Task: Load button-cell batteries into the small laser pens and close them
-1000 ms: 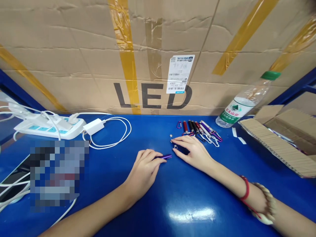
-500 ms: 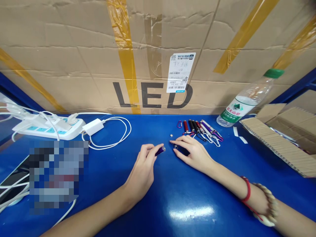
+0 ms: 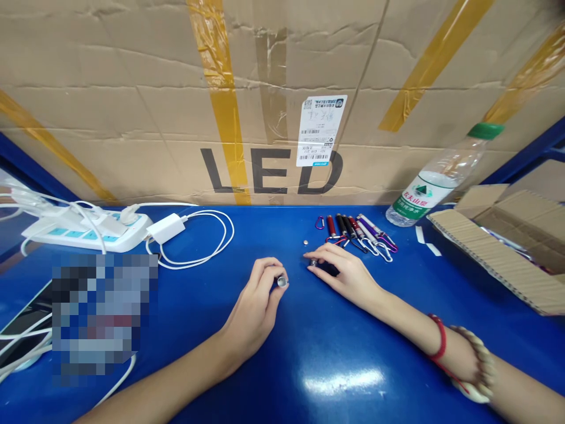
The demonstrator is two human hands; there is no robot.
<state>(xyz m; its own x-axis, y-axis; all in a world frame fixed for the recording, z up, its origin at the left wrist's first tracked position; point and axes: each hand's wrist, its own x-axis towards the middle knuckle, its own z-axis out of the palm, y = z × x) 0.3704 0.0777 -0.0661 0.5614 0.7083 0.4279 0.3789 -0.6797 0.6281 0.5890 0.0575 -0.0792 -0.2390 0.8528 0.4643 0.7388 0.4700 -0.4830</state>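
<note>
At mid-table, a left hand (image 3: 253, 303) grips a short tube (image 3: 282, 282), its open silvery end bared, while, just to the right, a right hand (image 3: 351, 271) pinches a tiny metal piece (image 3: 313, 262) between finger and thumb. The tube looks light, rigid and probably slick, best held around its barrel; the smaller part seems easily dropped. The glossy blue table (image 3: 309, 335) meets a large carton (image 3: 145, 106) printed "LED" at the far side, a bottle (image 3: 422, 191) far right.
</note>
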